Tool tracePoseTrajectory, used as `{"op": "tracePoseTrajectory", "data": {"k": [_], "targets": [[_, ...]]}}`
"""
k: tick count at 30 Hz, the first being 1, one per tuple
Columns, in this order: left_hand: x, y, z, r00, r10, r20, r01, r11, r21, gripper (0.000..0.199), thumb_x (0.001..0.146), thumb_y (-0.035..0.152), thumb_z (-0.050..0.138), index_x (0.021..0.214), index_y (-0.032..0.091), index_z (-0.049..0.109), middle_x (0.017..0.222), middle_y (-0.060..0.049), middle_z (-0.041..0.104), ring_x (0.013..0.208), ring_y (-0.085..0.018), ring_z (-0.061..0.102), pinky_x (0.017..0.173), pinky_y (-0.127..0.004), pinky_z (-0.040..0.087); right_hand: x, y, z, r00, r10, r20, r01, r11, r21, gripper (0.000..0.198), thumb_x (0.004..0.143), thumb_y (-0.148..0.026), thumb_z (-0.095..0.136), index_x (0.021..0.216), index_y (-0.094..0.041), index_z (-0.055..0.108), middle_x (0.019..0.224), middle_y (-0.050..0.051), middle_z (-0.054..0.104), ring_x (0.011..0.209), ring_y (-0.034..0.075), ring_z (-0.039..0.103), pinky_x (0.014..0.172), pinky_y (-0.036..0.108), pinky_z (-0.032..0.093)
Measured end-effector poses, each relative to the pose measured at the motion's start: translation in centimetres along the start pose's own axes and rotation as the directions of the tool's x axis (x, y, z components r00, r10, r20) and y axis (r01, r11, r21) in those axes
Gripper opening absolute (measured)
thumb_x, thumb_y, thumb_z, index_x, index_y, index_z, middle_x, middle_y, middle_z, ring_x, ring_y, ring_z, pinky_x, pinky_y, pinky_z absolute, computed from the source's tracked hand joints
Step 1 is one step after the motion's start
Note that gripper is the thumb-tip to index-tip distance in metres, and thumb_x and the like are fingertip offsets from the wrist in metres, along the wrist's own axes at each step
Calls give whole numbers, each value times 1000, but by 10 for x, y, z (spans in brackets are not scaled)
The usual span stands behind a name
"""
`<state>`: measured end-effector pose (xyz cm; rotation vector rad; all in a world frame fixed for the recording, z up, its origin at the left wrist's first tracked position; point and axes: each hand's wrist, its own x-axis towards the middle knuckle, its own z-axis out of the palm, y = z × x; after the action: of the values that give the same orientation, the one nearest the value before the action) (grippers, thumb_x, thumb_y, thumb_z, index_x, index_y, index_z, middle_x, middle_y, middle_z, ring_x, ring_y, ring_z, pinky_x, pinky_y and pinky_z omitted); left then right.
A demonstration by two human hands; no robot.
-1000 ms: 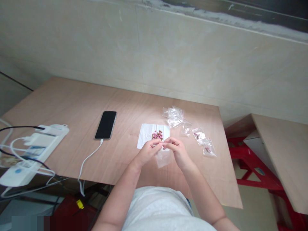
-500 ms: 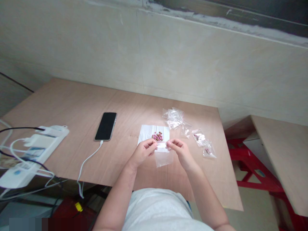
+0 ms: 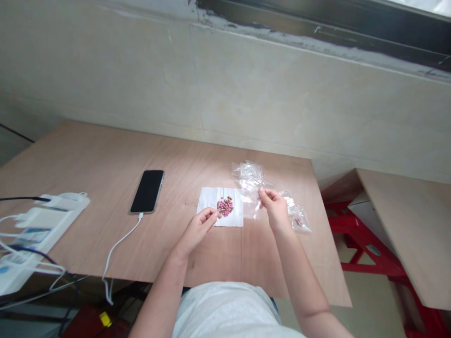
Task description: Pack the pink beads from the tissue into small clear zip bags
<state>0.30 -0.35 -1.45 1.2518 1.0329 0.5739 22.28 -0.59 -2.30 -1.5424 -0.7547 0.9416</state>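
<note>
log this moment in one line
left hand: at edge of pink-brown pieces on white sheet | right hand: pinching clear bag | phone: screen dark

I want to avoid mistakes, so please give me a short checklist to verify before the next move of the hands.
1. Right hand pinches a clear plastic bag: ok.
2. That bag's mouth is open: cannot tell.
3. Capsules and pink pills lie on the white sheet: ok.
4. Left hand is clear of the pill pile: not ok, fingertips are at its edge.
5. Smartphone is apart from the pills: ok.
</note>
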Motion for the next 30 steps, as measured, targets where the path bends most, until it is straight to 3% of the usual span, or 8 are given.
{"op": "tracePoseTrajectory", "data": {"k": [2,4,5,9,15,20,25,30], "targets": [[1,-2,-4,1000,-16,-27,17,999,32,25,78,39,47,82,14,51,51,8,31,42,-4,27,42,-17,22,34,3,-5,994,-26,-109,6,985,-172,39,72,-49,48,86,-13,58,67,3,61,48,10,49,50,24,38],[2,-3,-6,999,-30,-42,32,998,49,25,78,38,47,81,14,51,52,8,32,42,-4,26,41,-17,21,63,8,-12,984,-41,-175,-54,862,-504,42,76,-46,43,94,-12,57,73,7,63,60,15,56,57,25,41],[1,-3,-6,999,-34,-41,36,998,53,24,78,38,47,81,14,50,53,7,33,42,-4,27,41,-17,21,74,11,-17,977,-51,-206,-74,827,-558,41,75,-44,45,94,-10,58,78,10,64,68,18,57,63,27,41],[1,-2,-4,999,-42,-20,43,997,71,24,78,38,46,79,15,50,54,7,35,44,-5,27,41,-17,21,83,26,-42,947,-61,-315,-177,720,-671,33,78,-29,41,99,-8,56,94,17,60,92,25,53,80,34,36],[3,0,3,998,-57,22,55,994,99,23,77,37,46,76,15,51,52,7,33,45,-6,28,43,-18,22,66,51,-73,913,-7,-408,-327,585,-742,34,63,-18,57,97,-10,57,112,20,48,108,32,41,87,40,32],[2,2,5,997,-63,33,58,991,124,25,76,38,45,75,15,53,51,7,34,46,-7,29,44,-19,24,71,58,-80,906,25,-423,-349,610,-711,42,56,-17,63,96,-8,55,98,19,56,90,27,53,74,33,41],[1,2,4,997,-66,43,58,987,151,25,77,38,44,76,14,53,52,7,33,47,-7,29,44,-18,24,61,52,-76,928,43,-371,-287,718,-635,21,59,-15,57,80,-10,58,71,9,61,59,17,57,53,25,43],[0,3,4,996,-58,63,46,983,179,25,78,37,43,77,14,54,55,5,38,52,-8,35,46,-18,28,35,26,-81,947,-36,-321,-167,797,-580,18,64,-24,55,77,-13,59,72,6,61,58,14,55,51,22,41]]}}
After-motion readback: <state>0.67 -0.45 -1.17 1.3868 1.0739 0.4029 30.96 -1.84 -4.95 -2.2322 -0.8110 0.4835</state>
